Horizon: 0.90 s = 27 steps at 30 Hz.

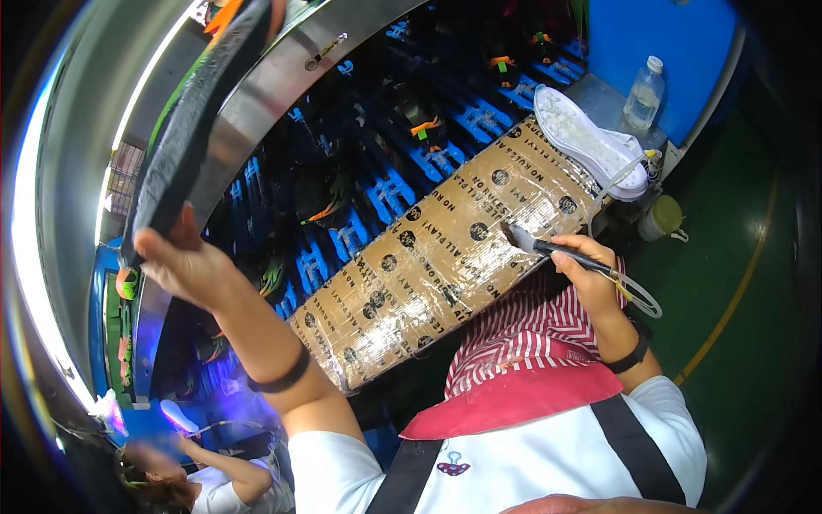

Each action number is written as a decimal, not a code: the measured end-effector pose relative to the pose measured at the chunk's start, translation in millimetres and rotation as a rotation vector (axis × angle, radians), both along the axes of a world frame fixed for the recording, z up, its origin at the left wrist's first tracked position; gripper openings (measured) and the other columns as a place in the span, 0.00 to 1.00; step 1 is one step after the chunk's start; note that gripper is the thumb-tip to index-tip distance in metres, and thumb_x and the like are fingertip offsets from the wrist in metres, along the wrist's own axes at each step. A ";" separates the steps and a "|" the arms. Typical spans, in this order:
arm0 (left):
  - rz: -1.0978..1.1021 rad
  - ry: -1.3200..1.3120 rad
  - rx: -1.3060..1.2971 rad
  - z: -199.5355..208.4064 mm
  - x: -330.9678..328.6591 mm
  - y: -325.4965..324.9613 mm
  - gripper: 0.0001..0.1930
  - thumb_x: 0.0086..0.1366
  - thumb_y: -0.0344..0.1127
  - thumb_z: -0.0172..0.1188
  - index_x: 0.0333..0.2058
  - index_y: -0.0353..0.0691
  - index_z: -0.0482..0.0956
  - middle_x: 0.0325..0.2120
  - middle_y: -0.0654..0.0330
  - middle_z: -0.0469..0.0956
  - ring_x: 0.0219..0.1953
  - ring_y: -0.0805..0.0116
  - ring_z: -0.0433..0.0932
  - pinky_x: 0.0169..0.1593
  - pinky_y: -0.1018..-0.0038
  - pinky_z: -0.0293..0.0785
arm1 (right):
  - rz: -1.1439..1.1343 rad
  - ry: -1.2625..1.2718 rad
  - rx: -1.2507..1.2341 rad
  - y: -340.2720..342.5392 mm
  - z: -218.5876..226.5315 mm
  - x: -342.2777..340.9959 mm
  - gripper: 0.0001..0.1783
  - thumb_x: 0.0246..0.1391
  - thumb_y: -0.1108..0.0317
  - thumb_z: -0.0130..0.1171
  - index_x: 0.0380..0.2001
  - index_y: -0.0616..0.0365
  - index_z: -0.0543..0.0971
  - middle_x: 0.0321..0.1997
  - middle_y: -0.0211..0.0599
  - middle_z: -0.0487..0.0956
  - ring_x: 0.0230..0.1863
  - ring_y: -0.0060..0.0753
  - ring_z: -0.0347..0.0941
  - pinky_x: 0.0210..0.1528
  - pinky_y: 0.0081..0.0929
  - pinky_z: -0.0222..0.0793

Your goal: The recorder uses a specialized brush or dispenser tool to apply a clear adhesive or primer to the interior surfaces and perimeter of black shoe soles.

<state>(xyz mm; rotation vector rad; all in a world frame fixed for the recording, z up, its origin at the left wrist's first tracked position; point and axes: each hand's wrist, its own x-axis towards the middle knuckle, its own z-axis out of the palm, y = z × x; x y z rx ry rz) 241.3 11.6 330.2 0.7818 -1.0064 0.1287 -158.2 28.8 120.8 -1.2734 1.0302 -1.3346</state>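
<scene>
My left hand (184, 261) is raised at the left, its fingers closed on the lower end of a long black shoe upper (193, 128) with green and orange trim. The upper is close to the camera and runs out past the top edge. My right hand (591, 278) grips a brush (556, 248) by its black handle, and a thin clear tube (638, 295) loops from the handle. The brush's bristles point left, over the work board (428, 265) covered in brown printed paper and clear film. A white shoe sole (586, 141) lies at the board's far right end, apart from both hands.
Behind the board, a curved line with blue holders (390, 193) carries several dark shoes (419, 120), edged by a metal rail (248, 94). A clear bottle (644, 94) and a green-lidded container (661, 218) stand at the right. At the lower left, another person (223, 480) works.
</scene>
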 end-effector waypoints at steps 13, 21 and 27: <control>0.898 -0.350 1.113 71.8 94.7 -108.5 0.54 0.43 0.79 0.48 0.52 0.29 0.69 0.52 0.40 0.68 0.57 0.50 0.66 0.59 0.52 0.55 | 0.093 -0.015 0.065 9.4 -3.6 2.6 0.11 0.49 0.72 0.61 0.36 0.66 0.78 0.26 0.30 0.78 0.26 0.14 0.70 0.28 0.13 0.66; 1.373 -0.049 0.911 63.6 191.9 -71.3 0.53 0.46 0.59 0.63 0.59 0.32 0.44 0.53 0.21 0.47 0.50 0.32 0.67 0.53 0.56 0.68 | 0.071 0.011 0.047 11.8 -4.9 4.7 0.11 0.48 0.72 0.61 0.36 0.65 0.79 0.25 0.30 0.78 0.24 0.14 0.70 0.27 0.13 0.66; 1.287 -0.092 1.241 78.6 249.1 -48.0 0.57 0.44 0.71 0.56 0.60 0.30 0.50 0.53 0.42 0.68 0.56 0.52 0.68 0.58 0.63 0.61 | 0.103 0.003 0.113 7.1 -6.8 15.7 0.11 0.48 0.72 0.61 0.36 0.67 0.78 0.26 0.32 0.78 0.25 0.15 0.71 0.28 0.13 0.66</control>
